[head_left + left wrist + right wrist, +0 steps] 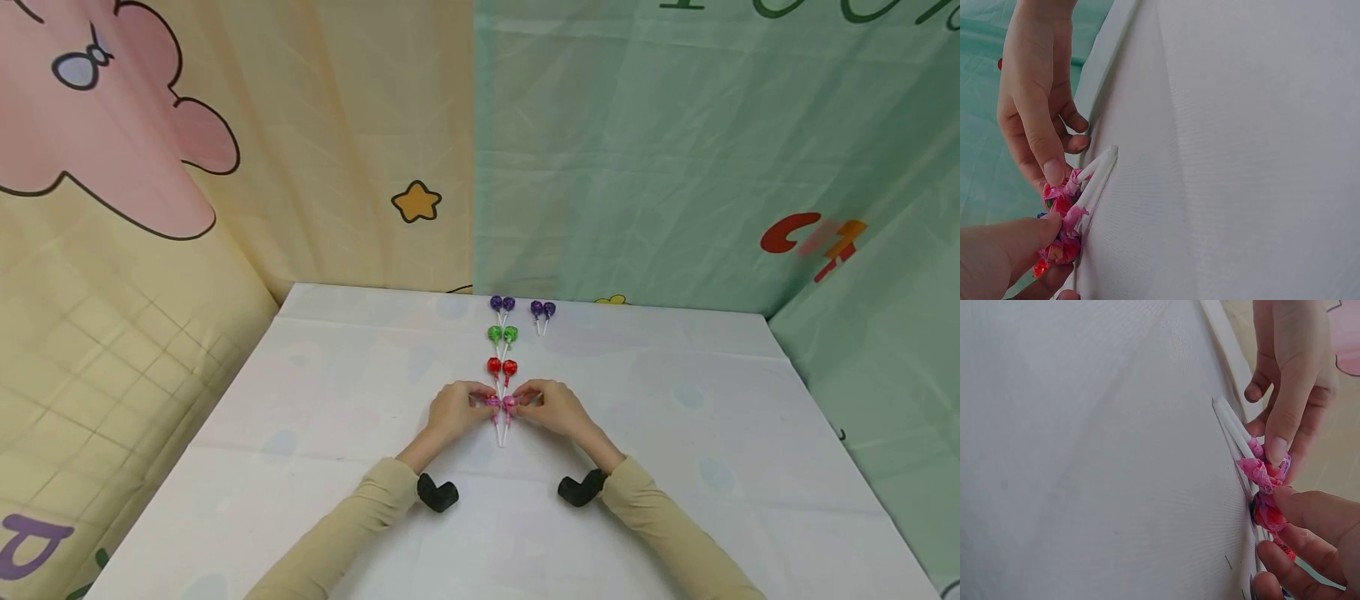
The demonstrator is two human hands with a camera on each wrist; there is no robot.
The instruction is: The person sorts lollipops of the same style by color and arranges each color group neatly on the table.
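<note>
Two pink-wrapped lollipops lie side by side on the white table, their white sticks together and pointing toward the front. My left hand [459,407] pinches the left pink lollipop [492,402] by its head between thumb and fingers. From the other side, my right hand [557,407] pinches the right pink lollipop [509,402] the same way. Both wrist views show thumbs and fingertips on the crinkled pink wrappers [1063,250]. Directly behind them lies a pair of red lollipops [510,367], then green lollipops [510,334], then purple lollipops [496,302], forming one column.
Another pair of purple lollipops [549,309] lies right of the column's far end. The white-covered table [360,350] meets printed curtains [615,167] at its back edge. A black curved piece [438,493] sits at each wrist.
</note>
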